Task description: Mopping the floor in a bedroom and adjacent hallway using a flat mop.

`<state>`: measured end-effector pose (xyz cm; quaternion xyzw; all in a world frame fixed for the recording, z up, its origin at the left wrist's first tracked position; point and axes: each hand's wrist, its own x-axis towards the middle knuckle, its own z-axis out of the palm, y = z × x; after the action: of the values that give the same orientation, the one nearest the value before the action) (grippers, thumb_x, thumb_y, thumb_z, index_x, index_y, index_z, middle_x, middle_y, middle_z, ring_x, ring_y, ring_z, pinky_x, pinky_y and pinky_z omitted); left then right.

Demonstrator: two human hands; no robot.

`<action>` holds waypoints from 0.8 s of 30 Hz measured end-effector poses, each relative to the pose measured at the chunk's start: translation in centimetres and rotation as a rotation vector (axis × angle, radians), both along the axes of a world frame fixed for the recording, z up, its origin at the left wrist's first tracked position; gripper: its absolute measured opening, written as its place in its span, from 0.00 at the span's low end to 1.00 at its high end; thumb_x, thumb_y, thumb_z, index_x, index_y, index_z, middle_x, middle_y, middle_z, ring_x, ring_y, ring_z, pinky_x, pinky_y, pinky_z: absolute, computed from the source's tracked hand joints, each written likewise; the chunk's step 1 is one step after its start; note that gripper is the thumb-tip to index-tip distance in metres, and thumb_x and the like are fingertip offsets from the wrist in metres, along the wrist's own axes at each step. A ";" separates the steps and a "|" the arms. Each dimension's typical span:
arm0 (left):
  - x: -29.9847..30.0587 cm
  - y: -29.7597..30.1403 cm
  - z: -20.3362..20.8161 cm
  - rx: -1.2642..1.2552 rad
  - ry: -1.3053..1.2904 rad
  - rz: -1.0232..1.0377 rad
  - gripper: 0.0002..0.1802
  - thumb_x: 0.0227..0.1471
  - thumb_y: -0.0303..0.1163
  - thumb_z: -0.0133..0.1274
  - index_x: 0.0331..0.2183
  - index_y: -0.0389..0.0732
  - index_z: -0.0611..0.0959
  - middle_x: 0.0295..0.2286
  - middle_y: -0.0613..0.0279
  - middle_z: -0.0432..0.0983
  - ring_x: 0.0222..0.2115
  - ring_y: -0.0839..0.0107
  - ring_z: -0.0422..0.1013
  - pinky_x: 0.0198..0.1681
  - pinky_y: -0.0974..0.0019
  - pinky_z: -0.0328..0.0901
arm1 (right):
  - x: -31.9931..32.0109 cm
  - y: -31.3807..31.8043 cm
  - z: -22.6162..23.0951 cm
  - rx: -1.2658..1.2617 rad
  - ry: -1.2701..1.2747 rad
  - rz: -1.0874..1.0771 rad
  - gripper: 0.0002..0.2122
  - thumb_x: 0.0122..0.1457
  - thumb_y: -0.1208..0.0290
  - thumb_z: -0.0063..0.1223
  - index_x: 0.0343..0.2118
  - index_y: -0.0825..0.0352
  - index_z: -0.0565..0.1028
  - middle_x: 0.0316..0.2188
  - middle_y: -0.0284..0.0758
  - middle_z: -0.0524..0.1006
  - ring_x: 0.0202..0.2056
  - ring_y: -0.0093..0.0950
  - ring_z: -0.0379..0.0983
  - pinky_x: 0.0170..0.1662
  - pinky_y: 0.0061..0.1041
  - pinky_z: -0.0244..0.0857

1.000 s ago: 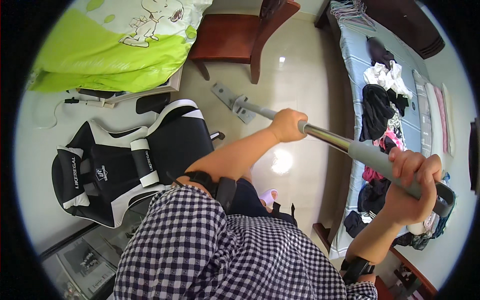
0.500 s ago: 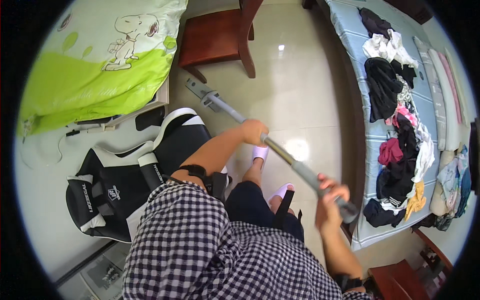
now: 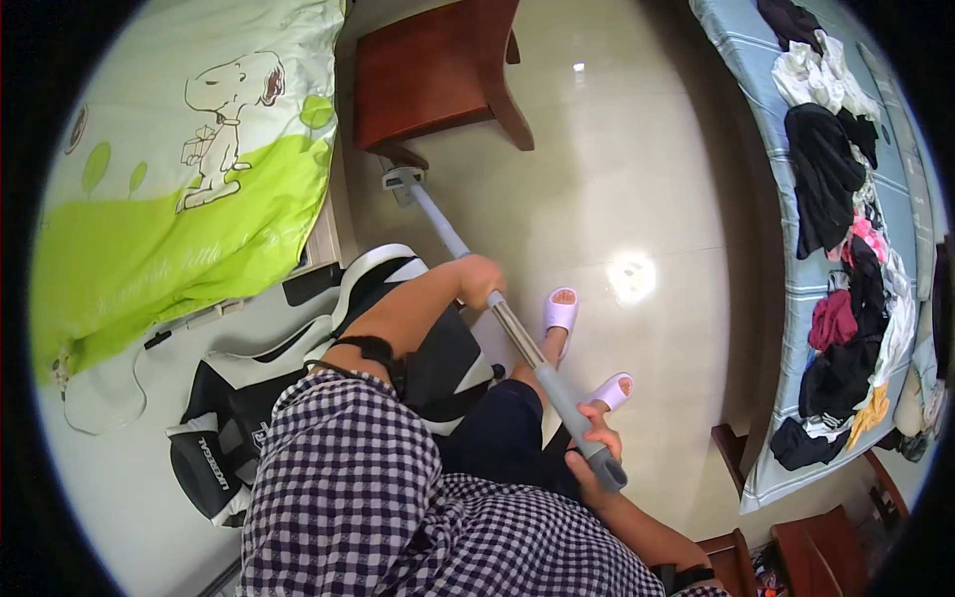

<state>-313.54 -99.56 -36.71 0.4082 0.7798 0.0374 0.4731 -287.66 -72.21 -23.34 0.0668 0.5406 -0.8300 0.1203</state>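
A mop with a long grey and metal pole (image 3: 519, 333) slants across the view, from the far left down to the near right. My left hand (image 3: 479, 281) is closed round the middle of the pole. Near its grey top end, my right hand (image 3: 595, 453) wraps the thick grip, low in front of my body. The mop's flat head (image 3: 403, 180) is on the tiled floor by a leg of the brown wooden chair (image 3: 418, 75), and part of that head is hidden.
A black and white gaming chair (image 3: 438, 348) stands close on my left, beside a table or bed edge with a green and white cover (image 3: 129, 249). To the right, a bed with a blue sheet (image 3: 766, 199) bears piled clothes (image 3: 826, 189). Pink slippers (image 3: 562, 310) are on my feet.
The mop head has gone farther in by the wooden chair's leg. My right hand and the pole's grip have come leftward and lower. The whole view has shifted a little.
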 end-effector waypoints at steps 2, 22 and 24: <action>-0.5 -2.6 0.0 -0.015 0.002 0.028 0.07 0.30 0.34 0.56 0.20 0.46 0.79 0.22 0.56 0.75 0.28 0.54 0.73 0.31 0.54 0.66 | -1.2 -1.8 -0.9 0.043 0.057 0.044 0.20 0.48 0.80 0.56 0.42 0.63 0.62 0.54 0.48 0.59 0.57 0.40 0.54 0.58 0.36 0.46; -9.3 -15.2 -1.5 0.457 0.732 0.710 0.08 0.34 0.26 0.53 0.18 0.41 0.69 0.20 0.56 0.66 0.28 0.54 0.66 0.33 0.57 0.62 | -21.4 -15.6 -3.5 -0.029 0.562 -0.077 0.11 0.49 0.67 0.57 0.28 0.64 0.66 0.33 0.43 0.74 0.41 0.43 0.70 0.50 0.47 0.57; -9.0 -13.3 -0.8 0.620 0.833 0.799 0.08 0.35 0.26 0.54 0.18 0.41 0.69 0.19 0.56 0.66 0.26 0.54 0.65 0.31 0.58 0.61 | -22.9 -13.7 -0.6 -0.012 0.576 -0.026 0.14 0.53 0.58 0.52 0.24 0.61 0.64 0.22 0.37 0.71 0.33 0.37 0.69 0.48 0.45 0.57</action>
<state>-322.58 -112.88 -37.53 0.1848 0.9425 0.2724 -0.0584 -310.54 -85.88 -23.96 -0.1654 0.5467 -0.8194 -0.0485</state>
